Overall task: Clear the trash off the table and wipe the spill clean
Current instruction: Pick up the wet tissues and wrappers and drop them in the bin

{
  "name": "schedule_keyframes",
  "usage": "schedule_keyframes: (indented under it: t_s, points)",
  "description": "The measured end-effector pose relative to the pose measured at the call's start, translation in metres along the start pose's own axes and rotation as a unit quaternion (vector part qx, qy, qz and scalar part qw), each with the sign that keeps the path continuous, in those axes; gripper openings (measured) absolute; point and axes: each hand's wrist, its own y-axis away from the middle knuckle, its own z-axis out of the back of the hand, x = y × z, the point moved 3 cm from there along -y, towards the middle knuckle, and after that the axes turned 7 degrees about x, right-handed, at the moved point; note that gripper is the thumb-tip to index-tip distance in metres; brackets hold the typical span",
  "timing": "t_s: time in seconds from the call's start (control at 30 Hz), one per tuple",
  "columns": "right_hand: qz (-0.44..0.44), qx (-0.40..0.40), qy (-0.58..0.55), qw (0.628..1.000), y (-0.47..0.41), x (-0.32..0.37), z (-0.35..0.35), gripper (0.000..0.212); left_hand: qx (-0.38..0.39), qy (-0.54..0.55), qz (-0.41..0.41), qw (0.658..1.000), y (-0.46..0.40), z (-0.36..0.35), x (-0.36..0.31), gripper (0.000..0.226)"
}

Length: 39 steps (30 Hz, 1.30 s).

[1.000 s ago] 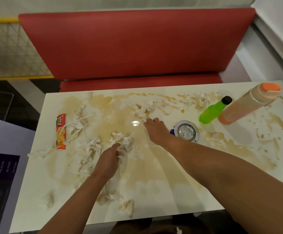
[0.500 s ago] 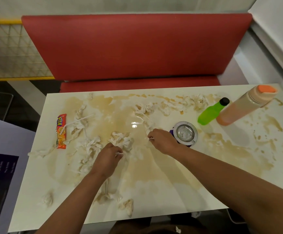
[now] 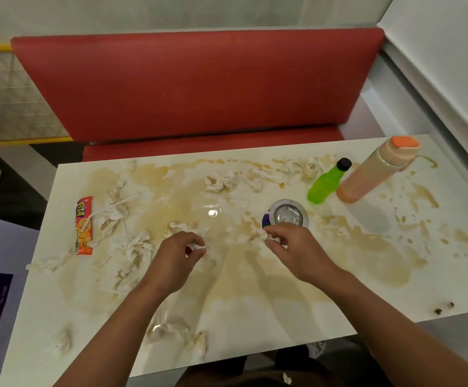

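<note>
A white table (image 3: 255,325) is smeared with a brown spill (image 3: 372,247) and strewn with several wet, crumpled tissues (image 3: 132,247). My left hand (image 3: 175,259) pinches a small tissue wad (image 3: 199,247) near the table's middle. My right hand (image 3: 294,247) grips another tissue wad (image 3: 271,239) just in front of a metal can (image 3: 288,215). An orange snack wrapper (image 3: 83,224) lies at the left, with a white plastic straw (image 3: 110,208) beside it.
A green bottle (image 3: 327,182) and a peach bottle with an orange cap (image 3: 375,171) lie at the back right. More tissues sit along the far edge (image 3: 297,169) and near the front edge (image 3: 199,342). A red bench (image 3: 193,85) faces the table.
My right hand drew back from the far tissues toward the can and closed on a tissue. My left hand lifted slightly with its wad pinched.
</note>
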Motion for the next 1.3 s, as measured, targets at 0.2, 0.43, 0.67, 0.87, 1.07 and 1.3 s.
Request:
schedule_keyframes:
  t_s: [0.2, 0.43, 0.67, 0.87, 1.07, 1.3]
  points:
    - [-0.023, -0.081, -0.091, 0.992, 0.038, -0.011, 0.033, 0.02, 0.033, 0.023, -0.044, 0.998, -0.007, -0.014, -0.046, 0.007]
    - [-0.035, -0.162, -0.161, 0.973, 0.088, -0.037, 0.069, 0.014, 0.104, 0.014, -0.112, 0.988, -0.026, -0.047, -0.115, 0.009]
    - [-0.081, -0.276, -0.231, 0.93, 0.148, -0.094, 0.104, 0.025, 0.179, -0.033, -0.185, 0.966, -0.045, -0.109, -0.198, 0.005]
    - [-0.148, -0.335, -0.245, 0.898, 0.208, -0.158, 0.132, 0.022, 0.24, -0.066, -0.227, 0.942, -0.056, -0.181, -0.266, 0.006]
    - [-0.227, -0.39, -0.253, 0.856, 0.273, -0.234, 0.155, 0.022, 0.306, -0.08, -0.242, 0.917, -0.061, -0.262, -0.325, 0.008]
    - [-0.298, -0.419, -0.218, 0.829, 0.344, -0.318, 0.17, 0.024, 0.362, -0.121, -0.263, 0.886, -0.063, -0.357, -0.38, 0.02]
